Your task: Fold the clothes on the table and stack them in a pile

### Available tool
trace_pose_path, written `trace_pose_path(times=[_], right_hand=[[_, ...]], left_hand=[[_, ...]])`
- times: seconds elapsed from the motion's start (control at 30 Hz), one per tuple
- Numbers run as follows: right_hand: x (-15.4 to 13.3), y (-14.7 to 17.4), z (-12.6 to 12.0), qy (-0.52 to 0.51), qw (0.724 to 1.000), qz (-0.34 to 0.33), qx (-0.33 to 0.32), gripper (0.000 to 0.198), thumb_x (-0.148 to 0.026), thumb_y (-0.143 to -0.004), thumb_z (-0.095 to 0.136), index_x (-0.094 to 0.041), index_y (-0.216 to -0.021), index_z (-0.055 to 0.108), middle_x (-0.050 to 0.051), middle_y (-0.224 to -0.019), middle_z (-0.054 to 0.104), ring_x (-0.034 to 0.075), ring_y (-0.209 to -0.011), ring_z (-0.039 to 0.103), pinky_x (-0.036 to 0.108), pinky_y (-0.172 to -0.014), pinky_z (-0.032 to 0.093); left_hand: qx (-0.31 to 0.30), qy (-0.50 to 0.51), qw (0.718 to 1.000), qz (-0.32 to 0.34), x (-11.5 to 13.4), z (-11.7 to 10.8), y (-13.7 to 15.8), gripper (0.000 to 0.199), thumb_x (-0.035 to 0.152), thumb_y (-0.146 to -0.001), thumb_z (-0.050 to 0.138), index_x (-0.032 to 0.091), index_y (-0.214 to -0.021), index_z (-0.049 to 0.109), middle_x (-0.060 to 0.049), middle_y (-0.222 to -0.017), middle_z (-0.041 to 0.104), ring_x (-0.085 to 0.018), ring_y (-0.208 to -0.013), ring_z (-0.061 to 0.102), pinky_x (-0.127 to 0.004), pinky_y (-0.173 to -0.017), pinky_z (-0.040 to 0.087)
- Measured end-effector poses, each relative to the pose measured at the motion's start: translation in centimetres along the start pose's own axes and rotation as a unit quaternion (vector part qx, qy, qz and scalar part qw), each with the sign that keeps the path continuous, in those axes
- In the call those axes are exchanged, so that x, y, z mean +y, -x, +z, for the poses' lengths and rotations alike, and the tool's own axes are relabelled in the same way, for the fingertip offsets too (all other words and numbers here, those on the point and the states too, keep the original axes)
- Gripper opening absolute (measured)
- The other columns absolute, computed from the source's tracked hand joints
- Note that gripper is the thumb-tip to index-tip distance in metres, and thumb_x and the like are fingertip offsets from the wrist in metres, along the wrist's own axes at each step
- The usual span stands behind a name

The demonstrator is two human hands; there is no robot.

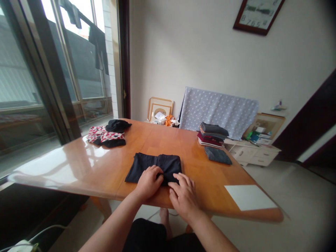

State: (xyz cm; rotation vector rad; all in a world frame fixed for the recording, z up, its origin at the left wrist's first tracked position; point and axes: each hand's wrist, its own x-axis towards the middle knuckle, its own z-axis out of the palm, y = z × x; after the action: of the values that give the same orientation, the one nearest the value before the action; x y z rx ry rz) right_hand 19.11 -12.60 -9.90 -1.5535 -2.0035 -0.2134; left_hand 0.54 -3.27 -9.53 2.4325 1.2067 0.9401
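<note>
A dark navy garment (147,166), folded into a rough rectangle, lies flat near the front edge of the wooden table (157,140). My left hand (149,182) rests on its near middle, fingers curled together with the thumb close to them, pinching a bit of the cloth. At the garment's near right corner is my right hand (185,196), fingers stretched out and slightly apart, the fingertips touching the fabric. The cloth under both hands is partly hidden.
A stack of folded clothes (212,134) stands at the back right, with a folded dark grey garment (217,155) in front. A white sheet (249,197) lies near the right corner. At the far left are a red-and-white patterned garment (98,134) and a black cloth (118,125).
</note>
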Motion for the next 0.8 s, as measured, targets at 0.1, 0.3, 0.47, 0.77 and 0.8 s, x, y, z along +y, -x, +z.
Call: trace_pose_path(times=[0.1,0.3,0.47,0.77,0.8], right_hand=[[-0.4,-0.3,0.5,0.042,0.999,0.006,-0.023,0.034,-0.029,-0.094,0.054,-0.033,-0.125,0.066,0.004,-0.158,0.038,0.032,-0.147,0.027,0.057,-0.116,0.021],[0.7,-0.9,0.9,0.085,0.993,0.073,-0.027,0.032,-0.036,-0.096,0.051,-0.029,-0.122,0.069,0.006,-0.161,0.033,0.035,-0.15,0.021,0.066,-0.117,0.01],[2.1,-0.6,0.4,0.092,0.99,0.098,-0.034,0.029,-0.028,-0.097,0.048,-0.031,-0.111,0.073,0.002,-0.153,0.047,0.031,-0.148,0.027,0.066,-0.117,0.007],[1.1,-1.0,0.3,0.065,0.99,0.106,-0.064,0.03,-0.046,-0.094,0.054,-0.032,-0.114,0.071,0.005,-0.16,0.036,0.036,-0.148,0.024,0.067,-0.115,0.009],[0.9,-1.1,0.4,0.062,0.99,0.103,-0.067,0.032,-0.049,-0.093,0.056,-0.032,-0.116,0.07,0.005,-0.161,0.034,0.037,-0.149,0.023,0.068,-0.115,0.007]], left_hand=[[0.013,0.011,1.0,-0.014,-0.2,0.5,-0.3,0.015,0.021,-0.089,0.052,0.022,-0.094,0.065,-0.005,-0.094,0.066,-0.022,-0.094,0.06,-0.034,-0.085,0.045],[0.018,0.024,0.999,-0.041,-0.1,0.2,-0.3,0.012,0.025,-0.091,0.052,0.024,-0.096,0.064,-0.004,-0.096,0.068,-0.023,-0.096,0.061,-0.035,-0.085,0.046],[-0.005,0.041,0.999,-0.011,-0.4,-0.2,0.0,0.014,0.025,-0.092,0.052,0.025,-0.102,0.062,-0.004,-0.1,0.068,-0.023,-0.099,0.061,-0.036,-0.088,0.046],[-0.039,-0.01,0.996,0.077,0.3,-1.6,0.9,0.023,0.011,-0.085,0.049,0.026,-0.094,0.064,-0.002,-0.105,0.07,-0.022,-0.105,0.06,-0.036,-0.092,0.046],[-0.047,-0.025,0.995,0.088,0.3,-1.7,1.0,0.028,0.011,-0.085,0.049,0.027,-0.098,0.067,-0.003,-0.111,0.069,-0.022,-0.108,0.06,-0.037,-0.095,0.046]])
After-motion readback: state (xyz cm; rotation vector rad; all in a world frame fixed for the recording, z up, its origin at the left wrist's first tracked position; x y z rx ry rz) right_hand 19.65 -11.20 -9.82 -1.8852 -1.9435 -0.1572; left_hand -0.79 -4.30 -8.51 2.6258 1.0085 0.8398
